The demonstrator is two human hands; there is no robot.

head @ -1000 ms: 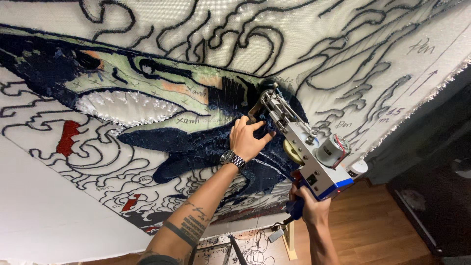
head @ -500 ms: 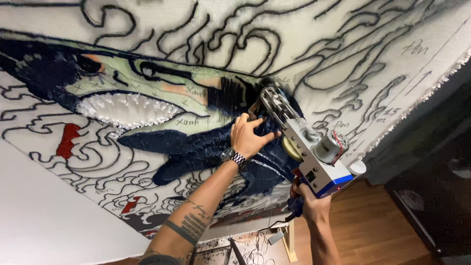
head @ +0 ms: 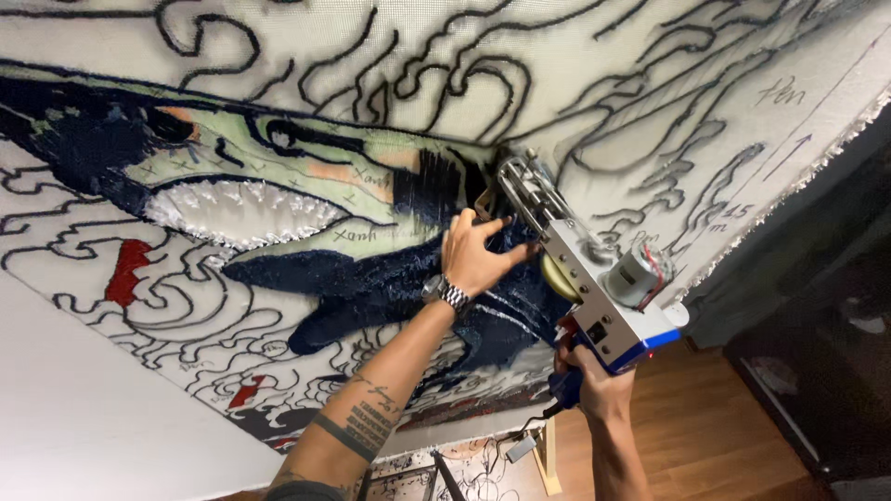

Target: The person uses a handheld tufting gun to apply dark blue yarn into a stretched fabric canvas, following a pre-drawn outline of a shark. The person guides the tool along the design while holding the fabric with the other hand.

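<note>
1. Blue-handled, the grey metal tufting gun with a small exposed motor (head: 594,278) sat tilted, its needle end touching the stretched white backing cloth with black drawn swirls (head: 650,93), at the edge of the dark navy tufted patch (head: 371,278).
2. My right hand (head: 594,390) was clenched round the gun's blue handle from below.
3. My left hand (head: 478,255) lay spread, fingers splayed, grasping nothing, palm pressing the navy pile just beside the gun's front frame; a metal-link watch (head: 447,294) sat on that wrist.
4. I judged the gun rigid and fairly heavy at the motor end, best taken by the handle and steadied near the front frame.
5. I judged the cloth taut yet yielding, the pile soft.
6. A wooden floor (head: 724,427) showed below.
</note>
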